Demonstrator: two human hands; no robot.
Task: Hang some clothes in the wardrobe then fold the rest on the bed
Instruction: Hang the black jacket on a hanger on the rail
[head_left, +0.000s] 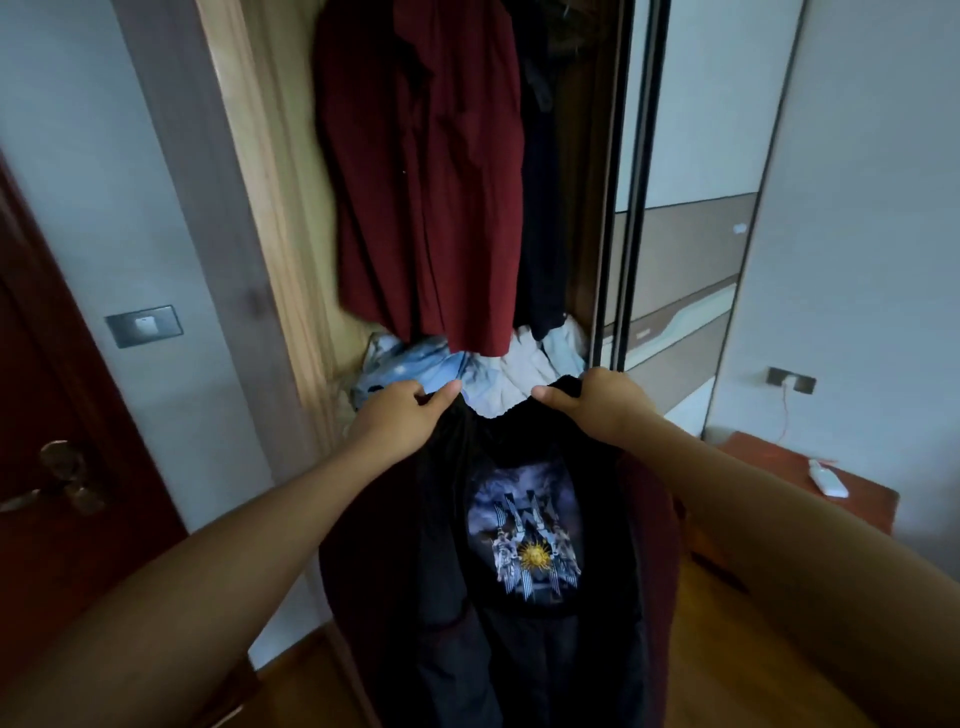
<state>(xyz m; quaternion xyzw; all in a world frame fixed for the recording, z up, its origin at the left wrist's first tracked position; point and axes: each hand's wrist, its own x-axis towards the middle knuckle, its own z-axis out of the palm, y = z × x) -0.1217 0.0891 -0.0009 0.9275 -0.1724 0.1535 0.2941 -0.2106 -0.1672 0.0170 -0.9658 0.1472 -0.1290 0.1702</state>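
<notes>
Both hands up front: the left hand (397, 415) and right hand (592, 400) each pinch the top edge of a black printed T-shirt (524, 540), its soft fabric hanging limp between the arms with a glossy blue-and-gold graphic facing us. Beyond, crumpled pale-blue clothes (467, 369) heap low inside the wooden wardrobe (270, 218), under a hanging maroon shirt (426, 182). A light switch (144, 326) sits on the left wall.

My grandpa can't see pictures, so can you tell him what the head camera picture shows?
The left hand and right hand pinch a black printed T-shirt by its top edge in front of an open wardrobe. Inside, a dark red shirt hangs above a crumpled pile of pale blue and white clothes.
</notes>
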